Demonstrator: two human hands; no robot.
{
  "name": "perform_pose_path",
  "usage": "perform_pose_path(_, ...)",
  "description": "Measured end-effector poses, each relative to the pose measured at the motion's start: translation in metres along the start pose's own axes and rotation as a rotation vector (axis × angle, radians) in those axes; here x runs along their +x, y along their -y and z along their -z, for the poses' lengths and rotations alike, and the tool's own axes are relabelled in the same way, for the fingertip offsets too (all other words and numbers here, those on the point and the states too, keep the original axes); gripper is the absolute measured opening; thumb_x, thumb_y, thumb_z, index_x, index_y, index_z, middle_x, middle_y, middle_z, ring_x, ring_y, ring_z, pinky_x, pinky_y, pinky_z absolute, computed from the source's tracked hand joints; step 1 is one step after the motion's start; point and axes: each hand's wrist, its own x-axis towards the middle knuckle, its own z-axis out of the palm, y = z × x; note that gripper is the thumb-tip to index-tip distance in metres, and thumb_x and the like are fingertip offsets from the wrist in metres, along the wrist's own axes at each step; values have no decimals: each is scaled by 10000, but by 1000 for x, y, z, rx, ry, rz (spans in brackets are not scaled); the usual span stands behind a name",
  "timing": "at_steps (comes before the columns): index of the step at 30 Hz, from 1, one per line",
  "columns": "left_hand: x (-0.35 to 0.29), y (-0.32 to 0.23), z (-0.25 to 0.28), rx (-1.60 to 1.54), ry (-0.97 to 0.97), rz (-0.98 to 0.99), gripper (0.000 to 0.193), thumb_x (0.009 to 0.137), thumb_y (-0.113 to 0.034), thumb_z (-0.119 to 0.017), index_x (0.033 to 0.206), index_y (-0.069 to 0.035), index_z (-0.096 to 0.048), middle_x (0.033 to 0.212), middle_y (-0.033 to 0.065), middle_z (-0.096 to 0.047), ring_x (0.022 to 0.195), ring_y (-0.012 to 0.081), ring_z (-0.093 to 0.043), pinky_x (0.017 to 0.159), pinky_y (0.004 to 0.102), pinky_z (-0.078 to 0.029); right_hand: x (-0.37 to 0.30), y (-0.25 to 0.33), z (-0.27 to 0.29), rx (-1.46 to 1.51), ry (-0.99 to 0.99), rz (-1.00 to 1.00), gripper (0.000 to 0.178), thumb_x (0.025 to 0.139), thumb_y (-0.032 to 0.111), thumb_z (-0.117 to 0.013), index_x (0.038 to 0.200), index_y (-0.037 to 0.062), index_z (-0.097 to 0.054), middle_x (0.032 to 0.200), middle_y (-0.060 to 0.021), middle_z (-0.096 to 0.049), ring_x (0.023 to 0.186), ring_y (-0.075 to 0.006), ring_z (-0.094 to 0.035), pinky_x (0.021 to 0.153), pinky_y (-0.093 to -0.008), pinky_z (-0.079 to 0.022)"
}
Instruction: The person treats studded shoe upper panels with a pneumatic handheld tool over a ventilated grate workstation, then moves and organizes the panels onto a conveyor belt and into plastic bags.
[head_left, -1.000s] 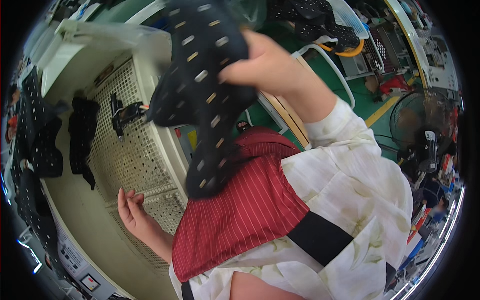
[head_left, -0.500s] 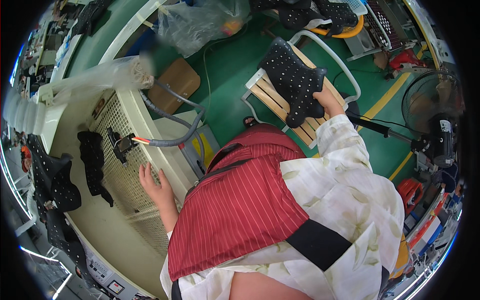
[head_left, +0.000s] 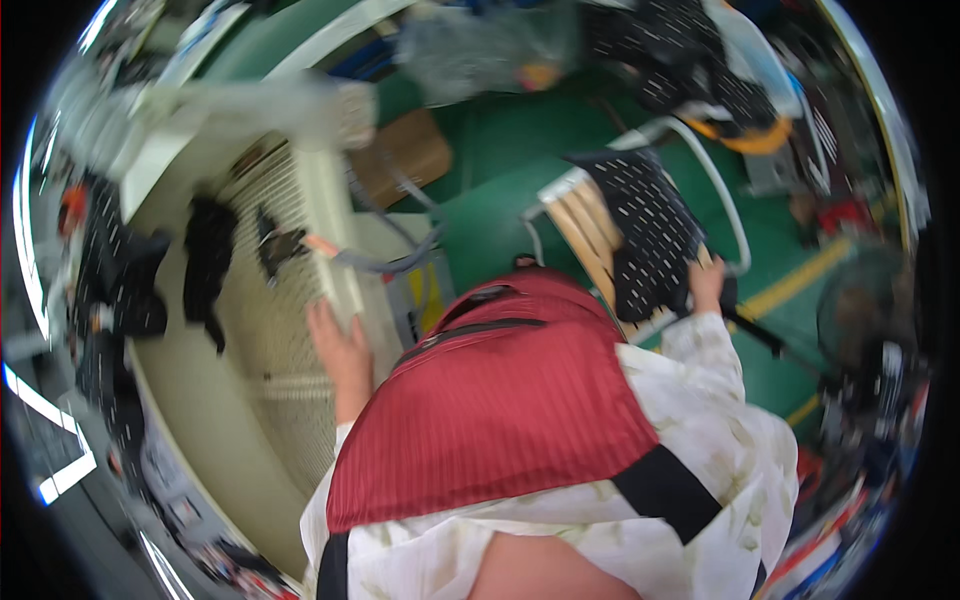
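Note:
A black piece of cloth with white dots (head_left: 650, 230) lies spread over a wooden slatted seat (head_left: 585, 222), ahead and to my right. My right hand (head_left: 706, 287) grips its near right edge, though motion smears the fingers. On the other side, my left hand (head_left: 343, 352) hovers at the inner edge of a cream, mesh-bottomed work table (head_left: 290, 350), fingers apart and holding nothing. Beyond that hand, a small black tool (head_left: 275, 245) rests on the mesh, joined to a grey hose (head_left: 385, 265) with an orange section. Another dark cloth piece (head_left: 208, 262) lies farther left on the table.
More dotted cloth (head_left: 125, 290) drapes over the table's left rim. A heap of dotted cloth (head_left: 690, 60) fills a container at the far right. A curved white tube frame (head_left: 725, 185) borders the seat; a fan (head_left: 865, 310) stands at right. A brown box (head_left: 405, 155) sits on the floor.
The dotted cloth has come down and flattened onto the slatted seat, with my right hand at its edge. The whole view has shifted and blurred. My left hand stays open beside the table edge.

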Motion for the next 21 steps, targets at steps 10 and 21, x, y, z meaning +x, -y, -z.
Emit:
perform_pose_path(10, -2, -2, -8, -90, -5, 171, 514, 768, -267, -619, 1216, -66, -466, 1259, 136, -482, 1159, 297, -455, 972, 404, -353, 39, 107, -35, 373, 144, 614, 250, 879, 148, -514, 1063, -13, -563, 876, -91, -609, 793, -165, -575, 726, -284, -466)
perform_pose_path(21, -5, -1, -1, -122, 14, 252, 430, 754, -280, -627, 1085, -20, -543, 1252, 130, -497, 1142, 295, -471, 952, 401, -377, -75, 209, -61, 140, 673, 991, 227, 914, 179, -469, 833, -9, -565, 651, -76, -546, 593, -144, -519, 570, -275, -425)
